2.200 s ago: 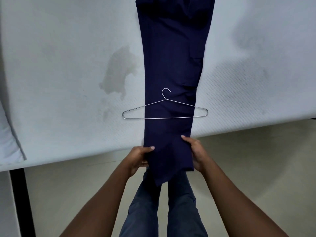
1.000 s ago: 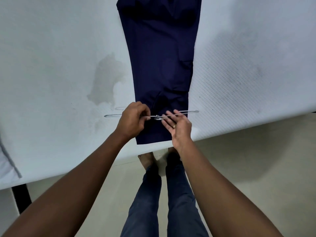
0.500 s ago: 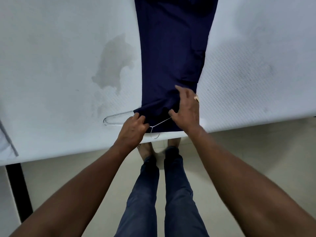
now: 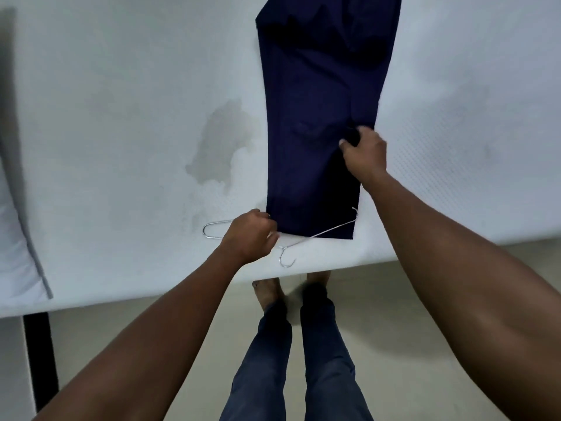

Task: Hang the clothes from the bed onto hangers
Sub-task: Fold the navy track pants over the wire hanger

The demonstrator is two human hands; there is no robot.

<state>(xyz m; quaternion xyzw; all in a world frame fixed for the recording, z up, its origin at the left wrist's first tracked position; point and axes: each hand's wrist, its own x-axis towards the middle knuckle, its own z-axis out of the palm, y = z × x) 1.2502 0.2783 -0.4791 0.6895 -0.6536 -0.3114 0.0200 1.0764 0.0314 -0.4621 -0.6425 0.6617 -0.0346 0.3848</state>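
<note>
Dark navy trousers (image 4: 309, 123) lie lengthwise on the white mattress (image 4: 121, 117), folded over the bar of a thin wire hanger (image 4: 321, 233) near the bed's front edge. The hanger's hook points toward me, and its left end sticks out past the cloth. My left hand (image 4: 250, 235) grips the hanger at the fold's lower left corner. My right hand (image 4: 362, 153) pinches the folded-back cloth further up, at the trousers' right side.
The mattress has a grey stain (image 4: 224, 141) left of the trousers. A pillow (image 4: 15, 232) lies at the far left. A black bed frame post (image 4: 39, 360) stands below the mattress edge. My legs and bare feet (image 4: 291, 293) stand on the pale floor.
The trouser ends were passed through the hanger and folded back over its bar. My right hand has since drawn the cloth further up the bed; my left hand stays on the hanger.
</note>
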